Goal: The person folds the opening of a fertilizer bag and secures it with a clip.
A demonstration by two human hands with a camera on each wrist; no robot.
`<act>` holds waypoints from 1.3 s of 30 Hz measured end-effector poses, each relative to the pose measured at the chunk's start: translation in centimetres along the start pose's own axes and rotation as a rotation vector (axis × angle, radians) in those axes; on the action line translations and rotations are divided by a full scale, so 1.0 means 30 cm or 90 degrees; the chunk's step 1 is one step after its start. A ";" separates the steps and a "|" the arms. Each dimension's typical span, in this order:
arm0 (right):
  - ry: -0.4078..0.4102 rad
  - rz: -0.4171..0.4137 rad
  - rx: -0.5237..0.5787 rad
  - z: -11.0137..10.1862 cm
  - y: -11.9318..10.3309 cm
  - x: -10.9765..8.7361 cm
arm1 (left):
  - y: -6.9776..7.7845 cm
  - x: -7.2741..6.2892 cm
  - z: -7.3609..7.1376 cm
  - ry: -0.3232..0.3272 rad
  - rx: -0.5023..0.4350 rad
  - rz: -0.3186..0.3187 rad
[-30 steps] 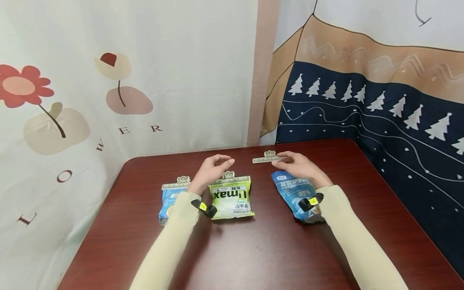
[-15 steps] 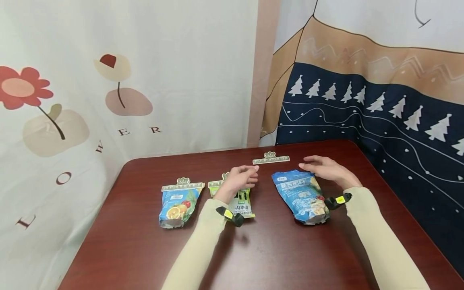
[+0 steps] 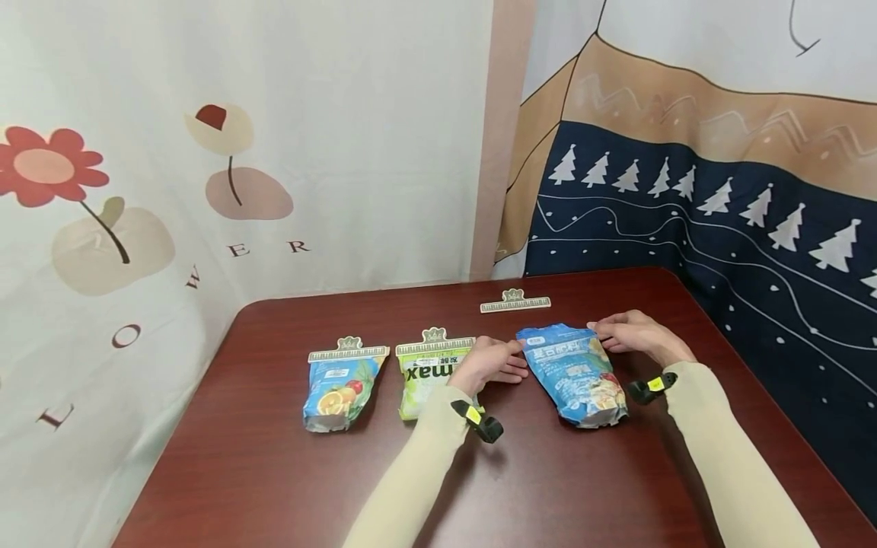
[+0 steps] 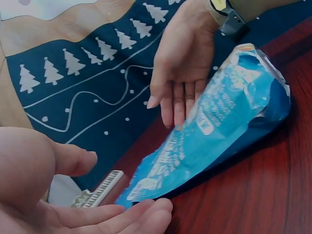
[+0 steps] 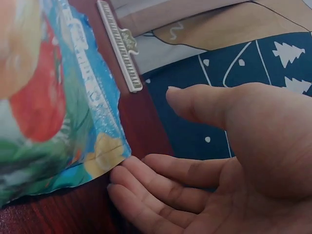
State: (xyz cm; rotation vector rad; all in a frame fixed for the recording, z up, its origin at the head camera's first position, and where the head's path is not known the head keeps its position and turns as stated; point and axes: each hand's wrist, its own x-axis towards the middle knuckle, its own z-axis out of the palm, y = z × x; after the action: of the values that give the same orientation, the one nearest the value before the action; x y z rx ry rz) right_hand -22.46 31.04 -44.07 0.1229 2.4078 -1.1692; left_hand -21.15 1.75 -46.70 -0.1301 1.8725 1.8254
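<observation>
From the left, I see the left hand point(image 3: 489, 364) has moved to the blue bag point(image 3: 570, 373), toward the far right corner of the table point(image 3: 562, 487); the right hand point(image 3: 639, 337) meets its opposite side. Fingers are loosely extended, thumbs apart, gripping nothing, so handling seems only beginning.

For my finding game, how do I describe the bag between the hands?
Find the dark red wood-grain table. On its right half, between the left hand and right hand, lies a crinkled blue plastic bag. Unlike the blue fruit-printed bag and green plastic bag farther left, its far edge is unclipped.
</observation>
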 end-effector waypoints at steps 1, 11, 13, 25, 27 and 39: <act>-0.003 0.001 -0.008 0.000 0.001 0.003 | -0.001 0.002 0.006 0.001 -0.001 -0.004; 0.024 0.000 -0.009 0.001 0.015 0.048 | 0.009 0.013 0.065 0.068 0.057 -0.025; 0.032 0.000 -0.009 0.003 0.019 0.060 | 0.007 0.018 0.078 0.102 0.074 -0.026; 0.065 0.011 -0.016 0.009 0.044 0.100 | 0.010 0.048 0.103 0.203 0.168 -0.049; 0.070 0.009 -0.014 0.011 0.050 0.102 | 0.005 0.053 0.105 0.210 0.163 -0.047; 0.094 -0.051 0.034 0.019 0.087 0.073 | -0.008 0.055 0.120 0.254 0.138 0.001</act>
State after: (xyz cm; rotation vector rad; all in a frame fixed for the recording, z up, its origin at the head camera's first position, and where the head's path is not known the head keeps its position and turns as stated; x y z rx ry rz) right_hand -23.49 32.01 -47.24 0.1364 2.5308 -1.3030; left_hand -21.43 5.65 -47.47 -0.4428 2.3289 1.6729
